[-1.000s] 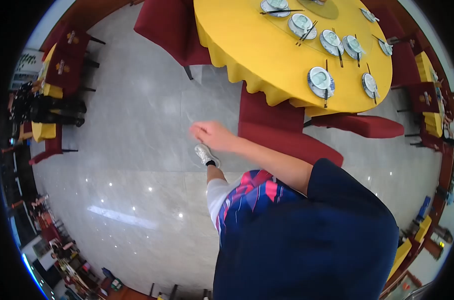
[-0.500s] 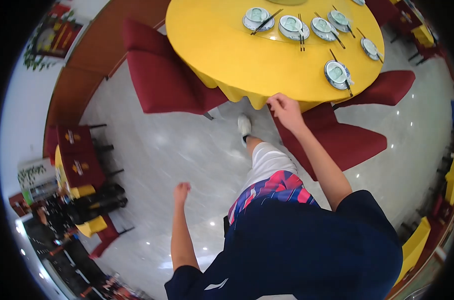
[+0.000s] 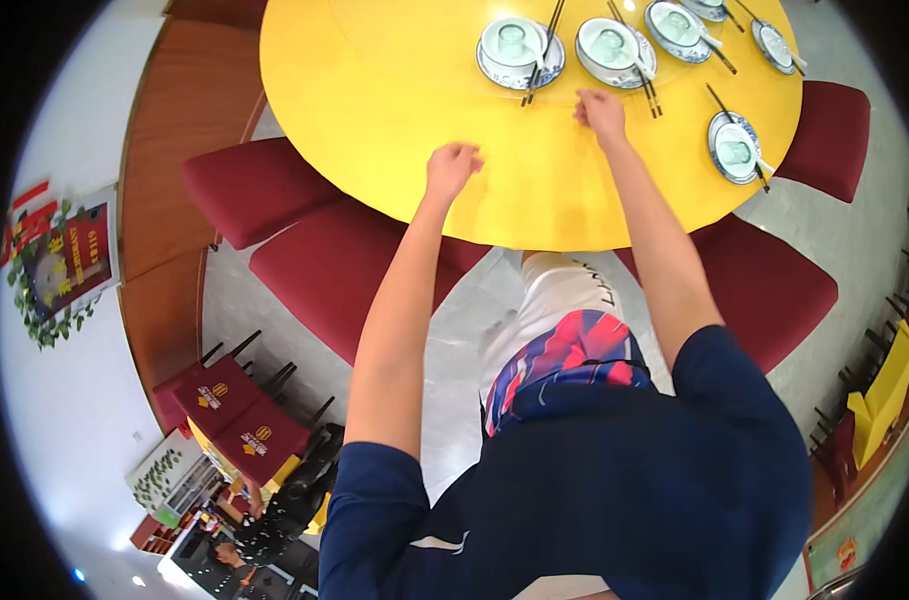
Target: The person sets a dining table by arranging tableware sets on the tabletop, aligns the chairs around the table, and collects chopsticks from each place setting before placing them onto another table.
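Holding left hand [image 3: 452, 172] and right hand [image 3: 602, 112] loosely curled over the yellow table [image 3: 375, 125], showing too unclearly to tell if pinching; hovering with the right near a bowl [image 3: 590, 41] on a plate [image 3: 607, 80].

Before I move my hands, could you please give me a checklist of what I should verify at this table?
1. Hands free: nothing shows in the left hand or right hand. Ok.
2. Left hand apart from dishes: yes, above the cloth. Ok.
3. Right hand apart from the second plate: very near; contact unclear. Cannot tell.
4. Leftmost bowl resting on its plate: yes. Ok.
5. Its chopsticks off the plate: no, they cross it. Not ok.
6. Both sides free of chairs: no, left chair and right chair. Not ok.
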